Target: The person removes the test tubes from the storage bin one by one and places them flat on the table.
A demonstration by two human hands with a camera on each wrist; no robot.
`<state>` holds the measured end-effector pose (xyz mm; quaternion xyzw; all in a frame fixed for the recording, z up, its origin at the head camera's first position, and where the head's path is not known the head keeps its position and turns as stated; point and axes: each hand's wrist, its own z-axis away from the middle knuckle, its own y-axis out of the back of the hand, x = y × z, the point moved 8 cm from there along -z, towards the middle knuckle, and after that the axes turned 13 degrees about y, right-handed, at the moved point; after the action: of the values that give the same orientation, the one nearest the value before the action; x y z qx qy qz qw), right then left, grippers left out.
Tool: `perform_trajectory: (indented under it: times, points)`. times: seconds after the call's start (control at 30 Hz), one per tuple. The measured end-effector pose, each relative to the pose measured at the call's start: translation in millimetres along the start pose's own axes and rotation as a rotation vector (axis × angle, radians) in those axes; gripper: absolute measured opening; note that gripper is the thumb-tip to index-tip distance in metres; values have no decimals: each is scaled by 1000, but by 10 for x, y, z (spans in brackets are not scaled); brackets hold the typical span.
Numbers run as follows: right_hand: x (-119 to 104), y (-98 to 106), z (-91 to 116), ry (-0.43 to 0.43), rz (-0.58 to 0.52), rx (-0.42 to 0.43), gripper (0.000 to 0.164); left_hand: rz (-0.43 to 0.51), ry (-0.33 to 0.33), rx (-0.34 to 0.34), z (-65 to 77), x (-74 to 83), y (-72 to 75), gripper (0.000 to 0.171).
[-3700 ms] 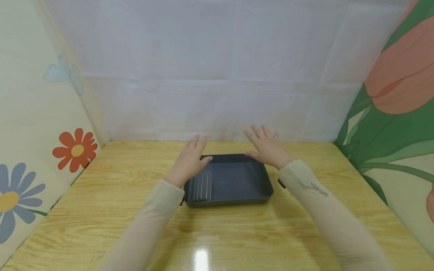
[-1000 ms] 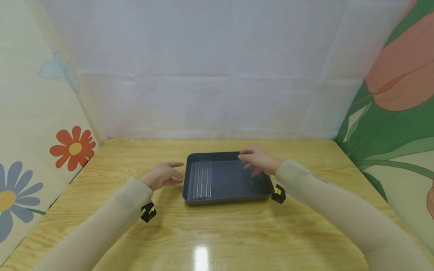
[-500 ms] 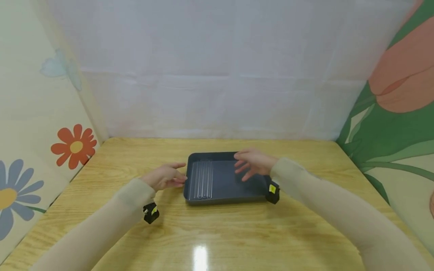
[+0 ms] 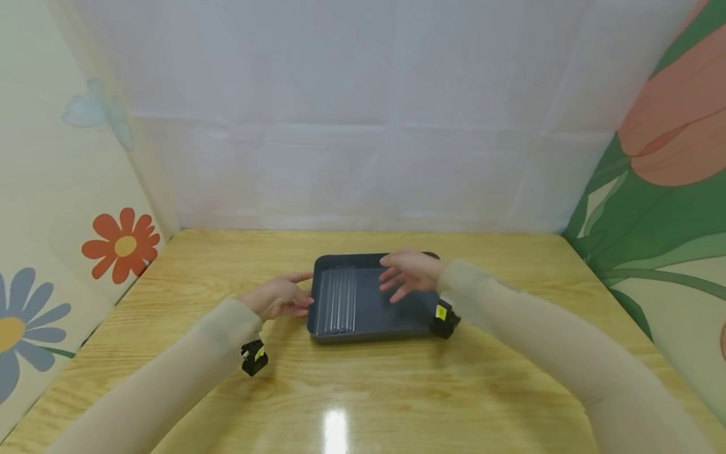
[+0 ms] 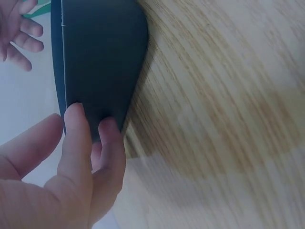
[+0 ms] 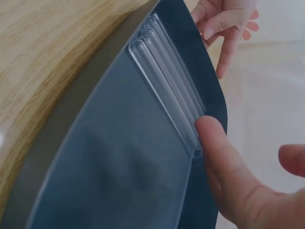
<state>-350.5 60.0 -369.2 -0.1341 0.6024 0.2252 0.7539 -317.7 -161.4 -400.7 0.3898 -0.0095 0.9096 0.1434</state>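
A dark grey rectangular tray (image 4: 377,315) lies on the wooden table. Inside, along its left end, several clear glass test tubes (image 4: 341,299) lie side by side, their rounded ends facing the near edge. My left hand (image 4: 279,296) is at the tray's left side. In the left wrist view its fingertips meet the outer wall (image 5: 102,52), with the thumb beside the rim. My right hand (image 4: 413,274) hovers over the tray with relaxed, spread fingers, holding nothing. In the right wrist view a fingertip overlaps the far ends of the test tubes (image 6: 164,90).
The wooden table (image 4: 340,391) stretches around the tray and ends at a white cloth backdrop (image 4: 363,126). Flower-printed panels flank both sides, with a red flower (image 4: 121,246) at left and a large tulip (image 4: 680,126) at right. Small black wrist cameras (image 4: 254,357) hang under the cuffs.
Both hands were raised above the tray at first, then lowered. The left came to the tray's left wall; the right has drifted left over the tray. Tray and test tubes look unmoved.
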Motion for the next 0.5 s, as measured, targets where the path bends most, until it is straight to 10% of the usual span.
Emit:
perform_trajectory:
  times: [0.5]
  points:
    - [41, -72, -43, 0, -20, 25, 47, -55, 23, 11, -25, 7, -19, 80]
